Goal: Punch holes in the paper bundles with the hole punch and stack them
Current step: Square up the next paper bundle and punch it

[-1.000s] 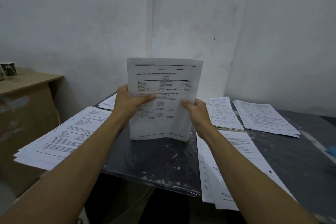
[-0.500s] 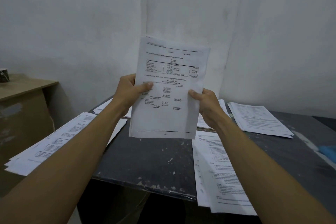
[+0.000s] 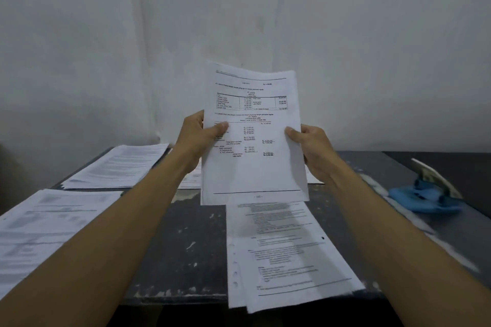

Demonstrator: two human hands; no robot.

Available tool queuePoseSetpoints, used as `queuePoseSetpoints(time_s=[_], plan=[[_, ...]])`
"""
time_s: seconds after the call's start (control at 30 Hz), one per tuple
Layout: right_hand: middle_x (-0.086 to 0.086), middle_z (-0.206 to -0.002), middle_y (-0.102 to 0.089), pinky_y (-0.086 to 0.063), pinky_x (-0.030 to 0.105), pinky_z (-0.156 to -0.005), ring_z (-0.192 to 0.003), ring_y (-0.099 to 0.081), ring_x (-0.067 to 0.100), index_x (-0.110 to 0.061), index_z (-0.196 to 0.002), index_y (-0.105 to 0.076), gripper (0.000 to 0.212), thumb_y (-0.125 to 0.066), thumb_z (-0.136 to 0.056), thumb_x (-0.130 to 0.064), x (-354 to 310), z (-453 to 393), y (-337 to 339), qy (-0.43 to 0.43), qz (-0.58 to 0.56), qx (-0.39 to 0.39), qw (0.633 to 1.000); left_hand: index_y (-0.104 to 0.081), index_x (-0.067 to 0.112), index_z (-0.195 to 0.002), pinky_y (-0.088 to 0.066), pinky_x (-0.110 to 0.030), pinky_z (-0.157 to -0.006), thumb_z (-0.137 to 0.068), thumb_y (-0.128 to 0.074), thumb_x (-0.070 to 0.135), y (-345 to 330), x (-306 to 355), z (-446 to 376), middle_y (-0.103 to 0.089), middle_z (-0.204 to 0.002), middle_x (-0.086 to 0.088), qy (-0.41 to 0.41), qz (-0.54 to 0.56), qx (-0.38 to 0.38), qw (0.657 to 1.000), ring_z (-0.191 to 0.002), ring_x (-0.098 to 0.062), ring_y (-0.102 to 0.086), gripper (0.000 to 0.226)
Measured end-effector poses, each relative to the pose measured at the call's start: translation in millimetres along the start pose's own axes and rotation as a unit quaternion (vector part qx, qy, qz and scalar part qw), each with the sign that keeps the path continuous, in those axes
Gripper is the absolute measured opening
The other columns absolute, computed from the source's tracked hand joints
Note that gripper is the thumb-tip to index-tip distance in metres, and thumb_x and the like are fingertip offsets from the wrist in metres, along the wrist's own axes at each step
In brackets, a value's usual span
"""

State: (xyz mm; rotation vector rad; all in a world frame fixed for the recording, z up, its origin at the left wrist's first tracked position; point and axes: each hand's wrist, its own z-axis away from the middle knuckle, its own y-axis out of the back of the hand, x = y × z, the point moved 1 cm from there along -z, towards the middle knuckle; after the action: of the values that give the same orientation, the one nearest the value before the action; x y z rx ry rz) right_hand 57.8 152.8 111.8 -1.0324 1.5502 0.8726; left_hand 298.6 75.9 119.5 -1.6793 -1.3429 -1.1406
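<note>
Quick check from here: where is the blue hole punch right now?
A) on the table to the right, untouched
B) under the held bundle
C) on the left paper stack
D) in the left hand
A: the blue hole punch sits on the table's right side, apart from both hands, which grip the raised paper bundle by its side edges.

Dark table bears paper stacks and a blue hole punch

Paper bundle lifted off the table, now airborne.
</note>
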Motion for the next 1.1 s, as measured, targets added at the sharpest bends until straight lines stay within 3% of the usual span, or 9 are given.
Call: queuePoseSetpoints(time_s=[0.17, 0.27, 0.4, 0.5, 0.6, 0.73, 0.83, 0.93, 1.1], plan=[[0.006, -0.096, -0.078, -0.060, 0.037, -0.078, -0.083, -0.074, 0.025, -0.010, -0.098, -0.074, 0.012, -0.068, -0.094, -0.019, 7.0, 1.9, 59.8, -0.014, 0.029, 0.050, 0.998, -0.067, 0.014, -0.118, -0.061, -0.029, -0.067, -0.091, -0.070, 0.007, -63.0, -12.2, -5.3, -0.076, -0.105, -0.001, 0.006, -0.001, -0.041, 0.999, -0.083, -0.017, -0.076, 0.028], [0.008, -0.096, -0.077, -0.060, 0.032, -0.070, -0.078, -0.073, 0.022, -0.005, -0.098, -0.073, 0.015, -0.071, -0.091, -0.019, 14.6, 2.0, 94.8, -0.031, 0.076, 0.080, 0.993, -0.067, 0.015, -0.116, -0.062, -0.032, -0.070, -0.092, -0.069, 0.006, -96.9, -24.1, -8.2, -0.076, -0.103, 0.001, 0.016, -0.001, -0.062, 0.998, -0.086, -0.020, -0.076, 0.026], [0.018, -0.096, -0.074, -0.060, 0.035, -0.065, -0.069, -0.068, 0.023, 0.006, -0.103, -0.069, 0.021, -0.068, -0.093, -0.013, 21.7, 2.0, 140.1, -0.052, 0.137, 0.136, 0.980, -0.067, 0.017, -0.117, -0.061, -0.027, -0.065, -0.093, -0.067, 0.006, -142.0, -42.3, -9.1, -0.075, -0.104, 0.002, 0.056, 0.007, -0.084, 0.995, -0.085, -0.016, -0.075, 0.027], [0.018, -0.082, -0.072, -0.059, 0.031, -0.050, -0.057, -0.067, 0.022, 0.004, -0.099, -0.070, 0.014, -0.067, -0.092, -0.007, 24.9, 0.4, 172.8, -0.059, 0.178, 0.170, 0.967, -0.066, 0.017, -0.119, -0.062, -0.030, -0.069, -0.093, -0.067, 0.006, -176.6, -57.6, -8.7, -0.074, -0.105, 0.001, 0.092, 0.021, -0.095, 0.991, -0.087, -0.017, -0.074, 0.028], [0.017, -0.081, -0.074, -0.060, 0.030, -0.053, -0.061, -0.072, 0.024, 0.000, -0.095, -0.071, 0.008, -0.067, -0.090, -0.005, 27.0, -3.1, 202.9, -0.058, 0.233, 0.182, 0.954, -0.065, 0.018, -0.120, -0.061, -0.036, -0.078, -0.094, -0.066, 0.007, -210.2, -72.3, -8.5, -0.073, -0.108, 0.001, 0.131, 0.033, -0.101, 0.986, -0.092, -0.020, -0.073, 0.028], [0.012, -0.076, -0.074, -0.063, 0.037, -0.060, -0.060, -0.074, 0.022, -0.004, -0.084, -0.072, 0.010, -0.063, -0.088, -0.001, 27.0, -12.5, 239.8, -0.008, 0.312, 0.215, 0.925, -0.064, 0.016, -0.122, -0.058, -0.030, -0.070, -0.093, -0.066, 0.005, -251.5, -88.3, -10.8, -0.073, -0.108, 0.001, 0.148, 0.031, -0.105, 0.983, -0.091, -0.018, -0.072, 0.031], [0.004, -0.071, -0.072, -0.063, 0.037, -0.064, -0.062, -0.072, 0.018, -0.009, -0.081, -0.072, 0.016, -0.059, -0.087, -0.002, 27.5, -24.0, 267.1, 0.067, 0.385, 0.265, 0.882, -0.064, 0.018, -0.121, -0.056, -0.026, -0.064, -0.094, -0.064, 0.004, -280.4, -98.4, -11.3, -0.070, -0.108, 0.003, 0.165, 0.029, -0.110, 0.980, -0.089, -0.016, -0.071, 0.030], [0.002, -0.080, -0.072, -0.060, 0.035, -0.075, -0.075, -0.067, 0.016, -0.008, -0.088, -0.074, 0.020, -0.055, -0.089, -0.003, 31.0, -36.1, 290.1, 0.102, 0.418, 0.290, 0.855, -0.064, 0.017, -0.120, -0.056, -0.026, -0.062, -0.094, -0.062, 0.001, -308.5, -111.2, -12.7, -0.069, -0.107, 0.001, 0.183, 0.021, -0.112, 0.977, -0.088, -0.017, -0.070, 0.030], [0.002, -0.112, -0.069, -0.043, 0.018, -0.076, -0.094, -0.058, 0.011, -0.010, -0.112, -0.072, 0.027, -0.046, -0.102, -0.013, 56.8, -56.5, 319.6, 0.008, 0.413, 0.214, 0.885, -0.065, 0.009, -0.123, -0.059, -0.039, -0.081, -0.091, -0.061, -0.004, -353.1, -138.5, -16.4, -0.070, -0.115, -0.006, 0.206, -0.007, -0.112, 0.972, -0.095, -0.026, -0.069, 0.035]])
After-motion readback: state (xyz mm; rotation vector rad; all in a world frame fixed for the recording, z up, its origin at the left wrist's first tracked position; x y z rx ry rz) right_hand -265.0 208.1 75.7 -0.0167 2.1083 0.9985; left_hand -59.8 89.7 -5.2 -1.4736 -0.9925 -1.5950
